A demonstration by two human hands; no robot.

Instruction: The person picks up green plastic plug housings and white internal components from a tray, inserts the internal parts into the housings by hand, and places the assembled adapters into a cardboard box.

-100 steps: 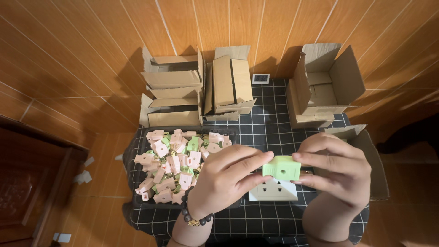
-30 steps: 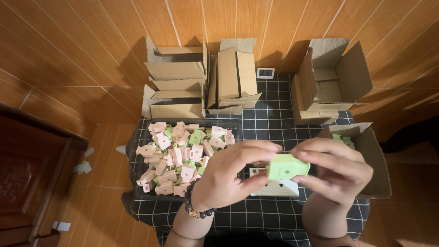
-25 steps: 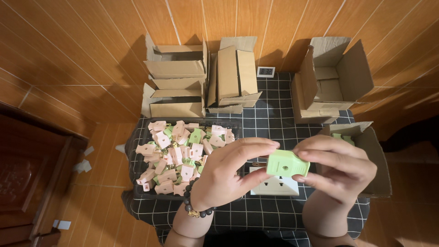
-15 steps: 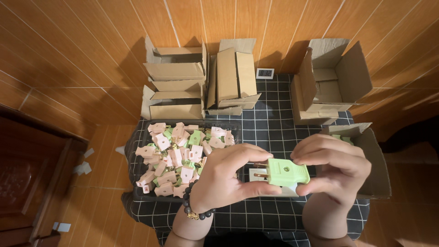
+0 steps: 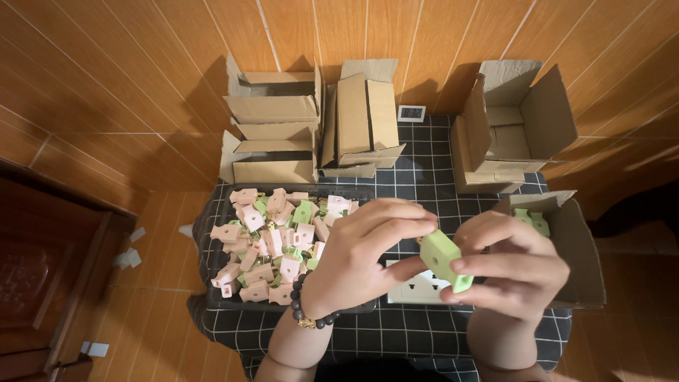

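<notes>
- Green plastic is what you have between both hands: a small green plug-shaped piece (image 5: 444, 260) held above the white socket plate (image 5: 417, 290) that lies on the black checked cloth (image 5: 424, 332).
- Your left hand (image 5: 361, 258) pinches the piece's left end, thumb beneath and fingertips closed over the top edge, so that grip is narrow and shut on the piece.
- Your right hand (image 5: 513, 272) wraps the right end, with the fingers laid across its front face and the thumb hidden behind; it too is closed on the piece.
- Its long axis is tilted, running from upper left down to lower right, and the face with a small hole looks up toward you.
- Both hands touch it, the right hand covering more of it; the socket plate sits directly below and just behind it.
- To your left, a dark tray (image 5: 212, 283) holds a heap of pink pieces (image 5: 269, 244) with a few green ones mixed in, close by your left wrist with its beaded bracelet (image 5: 311, 320).
- At your right, an open cardboard box (image 5: 580, 247) holds a few green pieces (image 5: 530, 219), just beyond your right knuckles.
- Several more cardboard boxes (image 5: 353, 120) stand at the far edge against the wooden wall, well apart from your hands.
</notes>
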